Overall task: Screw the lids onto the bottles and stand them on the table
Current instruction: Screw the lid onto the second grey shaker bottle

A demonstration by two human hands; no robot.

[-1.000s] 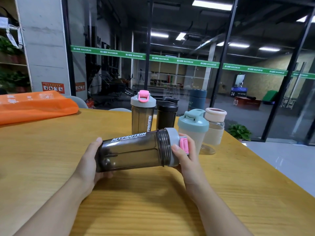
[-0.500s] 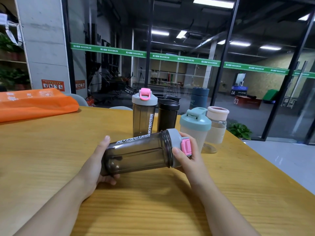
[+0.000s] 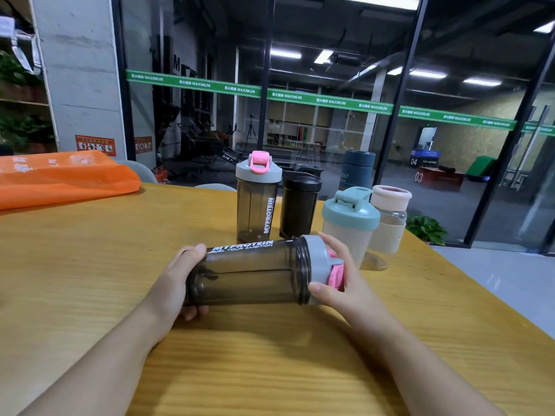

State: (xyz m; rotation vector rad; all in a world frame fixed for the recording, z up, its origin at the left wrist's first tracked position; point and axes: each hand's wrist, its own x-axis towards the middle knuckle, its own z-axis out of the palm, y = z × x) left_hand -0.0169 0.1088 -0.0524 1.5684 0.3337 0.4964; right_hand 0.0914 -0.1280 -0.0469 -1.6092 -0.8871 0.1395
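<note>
Head view: left hand (image 3: 177, 283) hides the base of the smoky translucent plastic shaker bottle (image 3: 249, 274), gripped horizontal above the wooden table (image 3: 90, 265); right hand (image 3: 336, 283) grips its grey, pink-capped lid (image 3: 319, 265), pointing right.

Table (image 3: 90, 280): yellow wood grain, fills the lower view.
Wall, 12 o'clock: glass panels (image 3: 330, 130) in black frames, green band (image 3: 300, 97) across.
Pillar (image 3: 81, 70), 10 o'clock: grey concrete.
Light: ceiling strips (image 3: 285, 54) beyond the glass.
Floor (image 3: 510, 280), 3 o'clock: pale, glossy.
</note>
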